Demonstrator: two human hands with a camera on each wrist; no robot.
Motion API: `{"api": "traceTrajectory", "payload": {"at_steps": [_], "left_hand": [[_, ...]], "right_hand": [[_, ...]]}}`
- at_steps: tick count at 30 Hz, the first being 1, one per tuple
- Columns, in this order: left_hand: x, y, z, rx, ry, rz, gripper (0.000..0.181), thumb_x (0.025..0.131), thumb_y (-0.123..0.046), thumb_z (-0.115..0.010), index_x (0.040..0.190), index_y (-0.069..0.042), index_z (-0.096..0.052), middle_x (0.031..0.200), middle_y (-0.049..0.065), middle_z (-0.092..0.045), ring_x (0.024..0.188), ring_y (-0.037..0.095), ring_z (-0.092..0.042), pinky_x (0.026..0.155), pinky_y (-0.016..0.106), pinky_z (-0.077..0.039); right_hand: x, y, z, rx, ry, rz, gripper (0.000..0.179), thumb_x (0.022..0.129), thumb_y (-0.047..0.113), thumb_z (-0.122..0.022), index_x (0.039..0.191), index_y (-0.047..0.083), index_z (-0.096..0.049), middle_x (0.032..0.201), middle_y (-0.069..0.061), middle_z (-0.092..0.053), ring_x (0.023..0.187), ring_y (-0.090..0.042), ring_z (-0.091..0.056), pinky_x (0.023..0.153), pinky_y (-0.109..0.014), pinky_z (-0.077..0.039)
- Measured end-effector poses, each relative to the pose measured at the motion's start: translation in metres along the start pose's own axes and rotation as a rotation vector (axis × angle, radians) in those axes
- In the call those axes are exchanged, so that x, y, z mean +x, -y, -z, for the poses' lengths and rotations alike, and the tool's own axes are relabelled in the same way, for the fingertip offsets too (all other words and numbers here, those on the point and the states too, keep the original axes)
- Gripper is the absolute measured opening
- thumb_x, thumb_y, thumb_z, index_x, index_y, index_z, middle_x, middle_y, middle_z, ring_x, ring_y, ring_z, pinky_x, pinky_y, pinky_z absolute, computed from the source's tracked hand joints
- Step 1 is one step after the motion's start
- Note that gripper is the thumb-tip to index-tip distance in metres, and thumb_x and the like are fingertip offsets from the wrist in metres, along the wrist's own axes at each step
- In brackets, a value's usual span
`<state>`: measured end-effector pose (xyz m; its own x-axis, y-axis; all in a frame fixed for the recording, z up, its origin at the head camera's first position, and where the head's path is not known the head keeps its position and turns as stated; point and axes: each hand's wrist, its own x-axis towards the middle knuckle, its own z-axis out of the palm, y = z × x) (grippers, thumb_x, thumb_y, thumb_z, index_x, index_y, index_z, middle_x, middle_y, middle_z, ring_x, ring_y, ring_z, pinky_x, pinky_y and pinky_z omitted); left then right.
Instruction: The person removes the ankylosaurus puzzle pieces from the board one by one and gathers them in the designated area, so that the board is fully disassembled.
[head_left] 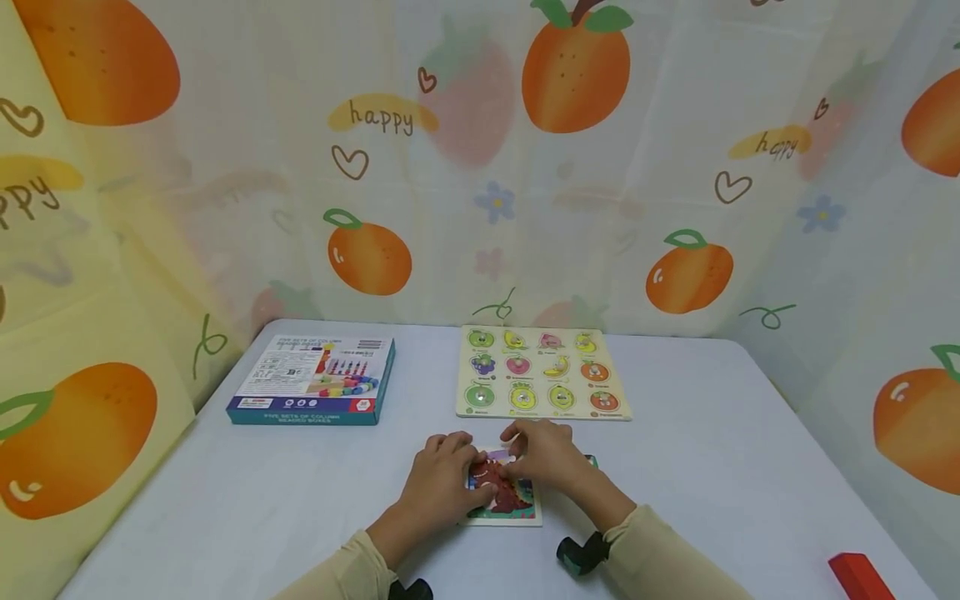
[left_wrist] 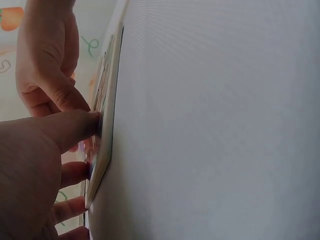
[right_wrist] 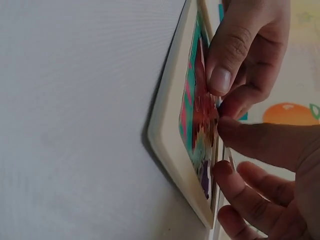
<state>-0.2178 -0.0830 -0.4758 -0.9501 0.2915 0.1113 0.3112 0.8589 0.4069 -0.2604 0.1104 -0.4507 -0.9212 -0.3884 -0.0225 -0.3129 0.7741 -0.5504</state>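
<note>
Head view: a person sits at a white table (head_left: pixel 697 517), both hands over a small dinosaur puzzle (head_left: pixel 516 505) near the middle of its near edge. The left hand (head_left: pixel 442 481) covers the puzzle's left side, thumb and fingers spread apart on it. The right hand (head_left: pixel 550 454) arches over the far right, thumb and forefinger apart. Toward the table's far left corner lies a box (head_left: pixel 307 383); near the middle of the far edge, a fruit board (head_left: pixel 536 390). A red block (head_left: pixel 859 575) lies near the right edge, well apart from the sleeves. A green thing (head_left: pixel 592 460) shows behind the right wrist, mostly hidden; a sideways sweep of that wrist could nudge it.

Left wrist view, turned sideways: the left thumb rests on the puzzle's face, and the fingers reach its edge, none closed round anything visible. The right thumb comes down just beside the left one. With tips this crowded, one could block or knock the other. Uneven pushing could slide the puzzle, since nothing else is seen bracing it.

Right wrist view: the coloured picture sits inside a pale raised rim (right_wrist: pixel 162 117). The right thumb and forefinger meet its far side, apart from each other. Pressing hard on one side might tip a loose part up; whether any is loose, I cannot tell.
</note>
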Motion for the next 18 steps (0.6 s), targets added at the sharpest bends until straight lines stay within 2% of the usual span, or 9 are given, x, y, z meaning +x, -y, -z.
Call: {"api": "traceTrajectory", "payload": {"at_steps": [4,11,18], "left_hand": [[-0.001,0.001,0.0,-0.009,0.0,-0.002,0.049,0.08,-0.051,-0.075,0.111,-0.014,-0.07,0.131,0.009,-0.054,0.12,0.033,-0.044,0.098,0.055,-0.039],[-0.002,0.0,-0.002,-0.009,-0.004,-0.003,0.046,0.08,-0.052,-0.075,0.106,-0.015,-0.069,0.131,0.008,-0.054,0.12,0.033,-0.044,0.098,0.056,-0.038],[-0.001,0.0,-0.001,-0.002,-0.018,0.002,0.048,0.08,-0.051,-0.076,0.114,-0.018,-0.069,0.132,0.008,-0.054,0.121,0.033,-0.043,0.098,0.055,-0.038]], "right_hand": [[0.0,0.0,-0.001,-0.044,0.0,0.031,0.026,0.075,0.032,-0.085,0.095,0.019,-0.074,0.077,0.016,-0.065,0.083,-0.011,-0.054,0.083,-0.049,-0.031],[-0.004,-0.006,0.004,-0.056,-0.018,0.034,0.024,0.074,0.034,-0.085,0.092,0.022,-0.075,0.079,0.016,-0.066,0.088,-0.013,-0.055,0.084,-0.051,-0.03],[-0.021,-0.034,0.036,-0.048,-0.066,0.034,0.023,0.073,0.036,-0.086,0.092,0.027,-0.075,0.082,0.018,-0.061,0.092,-0.015,-0.056,0.082,-0.047,-0.029]]}}
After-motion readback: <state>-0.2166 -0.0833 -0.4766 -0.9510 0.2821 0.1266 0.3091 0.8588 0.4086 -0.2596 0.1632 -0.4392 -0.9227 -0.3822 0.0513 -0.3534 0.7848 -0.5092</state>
